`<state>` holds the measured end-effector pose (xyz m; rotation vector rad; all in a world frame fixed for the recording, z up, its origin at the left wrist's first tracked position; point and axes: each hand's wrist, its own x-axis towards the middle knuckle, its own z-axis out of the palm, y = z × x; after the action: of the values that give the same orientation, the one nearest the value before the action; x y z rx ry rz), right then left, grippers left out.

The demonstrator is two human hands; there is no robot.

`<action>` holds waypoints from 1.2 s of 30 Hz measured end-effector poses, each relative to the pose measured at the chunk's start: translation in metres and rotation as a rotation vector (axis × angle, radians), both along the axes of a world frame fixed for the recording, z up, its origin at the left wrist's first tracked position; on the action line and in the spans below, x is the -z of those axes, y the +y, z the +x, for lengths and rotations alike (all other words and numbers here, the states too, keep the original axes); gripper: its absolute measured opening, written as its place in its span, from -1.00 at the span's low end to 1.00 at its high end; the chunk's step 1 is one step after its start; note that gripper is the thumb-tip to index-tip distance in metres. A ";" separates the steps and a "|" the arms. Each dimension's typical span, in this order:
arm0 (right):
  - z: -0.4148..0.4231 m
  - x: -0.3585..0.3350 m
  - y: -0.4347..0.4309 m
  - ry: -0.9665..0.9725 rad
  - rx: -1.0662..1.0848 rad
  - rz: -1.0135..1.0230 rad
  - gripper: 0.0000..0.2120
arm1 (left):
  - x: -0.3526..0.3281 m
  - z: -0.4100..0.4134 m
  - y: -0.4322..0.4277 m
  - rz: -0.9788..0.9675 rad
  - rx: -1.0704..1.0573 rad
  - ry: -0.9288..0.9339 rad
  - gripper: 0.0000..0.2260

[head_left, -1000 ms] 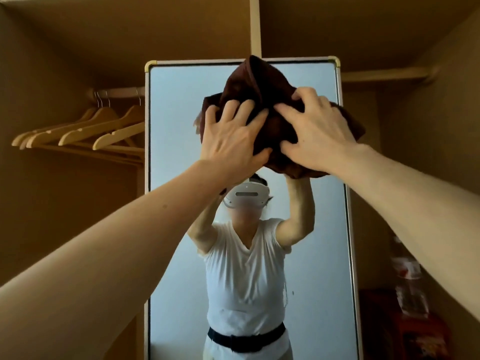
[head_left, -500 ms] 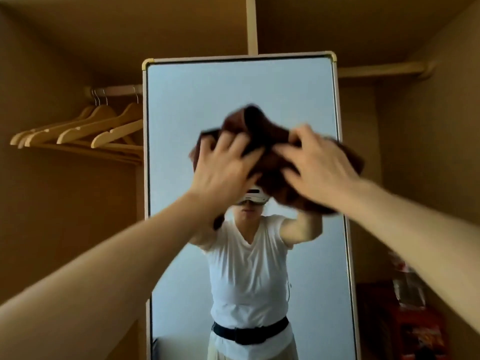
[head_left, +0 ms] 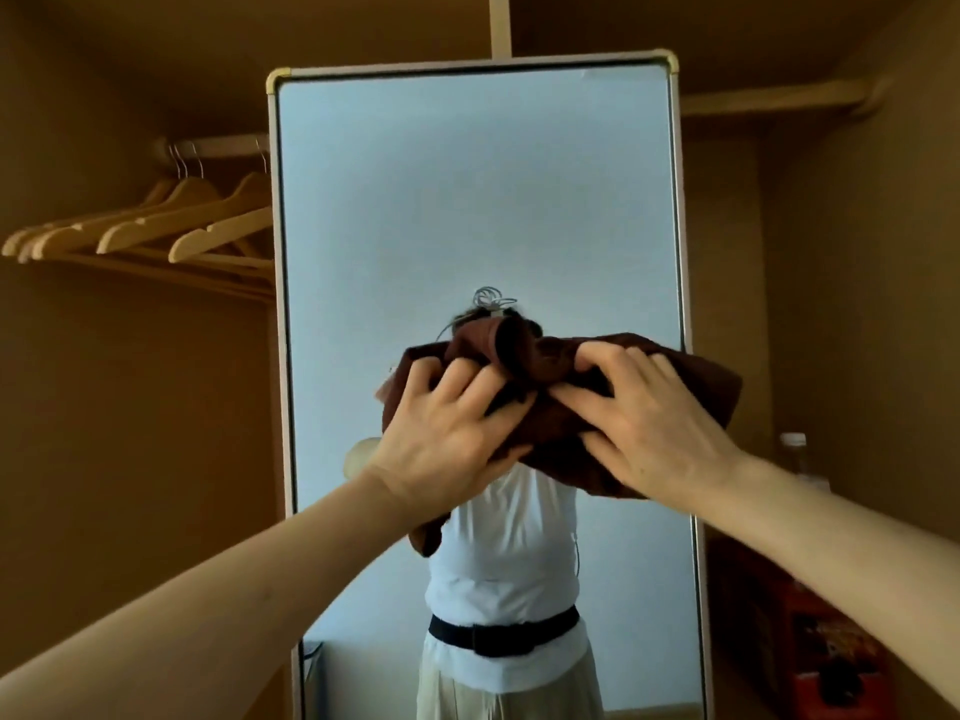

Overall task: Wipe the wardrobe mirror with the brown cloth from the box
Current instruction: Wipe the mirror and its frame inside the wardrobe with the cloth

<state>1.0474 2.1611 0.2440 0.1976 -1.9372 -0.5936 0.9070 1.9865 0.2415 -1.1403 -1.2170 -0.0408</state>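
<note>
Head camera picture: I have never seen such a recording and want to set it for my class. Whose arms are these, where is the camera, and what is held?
No machine here: a person wears one camera on the head, so you see their own arms reaching forward. The left hand and right hand each hold a bunched brown cloth in their grip, against the wardrobe mirror. The mirror reflects the person facing it. To the left, wooden hangers hang on a rail.
</note>
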 end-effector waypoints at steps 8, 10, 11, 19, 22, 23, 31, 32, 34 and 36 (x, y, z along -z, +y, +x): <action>-0.008 -0.137 -0.005 0.171 0.094 -0.112 -0.57 | -0.128 0.017 0.016 0.247 -0.123 -0.099 -0.60; -0.009 -0.127 -0.006 0.209 0.069 -0.113 -0.57 | -0.120 0.016 0.018 0.282 -0.106 -0.100 -0.62; -0.011 -0.114 -0.005 0.231 0.058 -0.110 -0.58 | -0.109 0.014 0.020 0.282 -0.090 -0.102 -0.61; -0.004 -0.017 0.016 0.089 0.000 0.081 -0.59 | -0.022 -0.005 0.007 0.047 0.058 0.031 -0.64; -0.007 -0.056 0.020 0.129 0.025 0.087 -0.59 | -0.059 -0.005 0.011 0.089 0.041 0.033 -0.64; -0.008 -0.073 0.020 0.155 0.042 0.079 -0.58 | -0.074 -0.004 0.013 0.126 0.024 0.028 -0.64; -0.018 -0.060 0.008 0.303 0.036 -0.083 -0.59 | -0.068 0.005 0.022 0.228 -0.001 -0.069 -0.63; -0.017 -0.040 0.008 0.288 0.021 -0.087 -0.59 | -0.052 0.003 0.020 0.191 0.029 -0.065 -0.64; -0.014 -0.006 0.013 0.226 -0.015 -0.043 -0.60 | -0.020 -0.001 0.014 0.106 0.066 -0.038 -0.64; -0.008 0.009 0.020 0.127 -0.021 0.048 -0.61 | 0.000 -0.003 0.009 0.021 0.074 0.008 -0.64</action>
<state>1.0397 2.1808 0.2348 0.2047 -1.7975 -0.6242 0.9037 1.9959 0.2416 -1.1657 -1.1647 -0.1054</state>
